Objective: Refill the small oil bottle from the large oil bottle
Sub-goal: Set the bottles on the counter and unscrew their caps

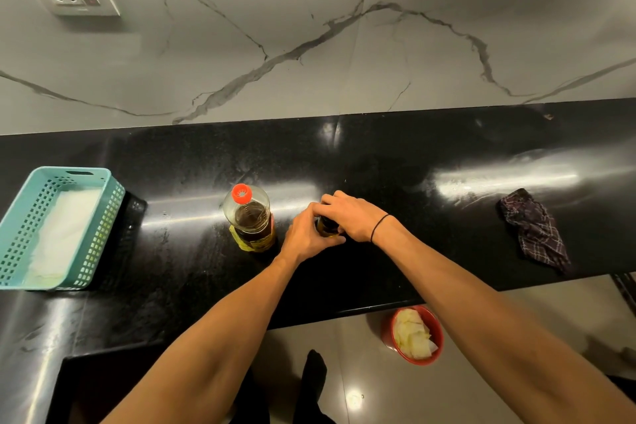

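- Head view: we see both hands meeting over the small bottle point(327, 229), which stands upright on the black counter point(395, 182), just right of the large bottle point(250, 218).
- Left hand point(304, 234): its fingers curl round the small bottle's body from the near left side, steadying it.
- Right hand point(351, 215): it lies over the bottle's top with fingers curled down around the neck; the cap itself is hidden beneath it, so we cannot tell whether it is on or off.
- Step in hand, as we judge it: working the small bottle's cap, most likely opening it before any pouring, since the large bottle stands untouched with its red cap point(241, 192) on.
- Next move, as we judge it: the cap must come clear and be set aside, then the large bottle needs uncapping. One hand should keep the small bottle braced, because its narrow mouth will demand a slow, well-aimed pour.
- Relative position: the small bottle sits between the two palms, nearly all covered; only a strip of dark glass and yellowish label shows between them. The large bottle is near the left hand but apart from it.
- Surroundings: a teal basket point(20, 234) stands far left, and a checked cloth point(535, 231) lies far right.
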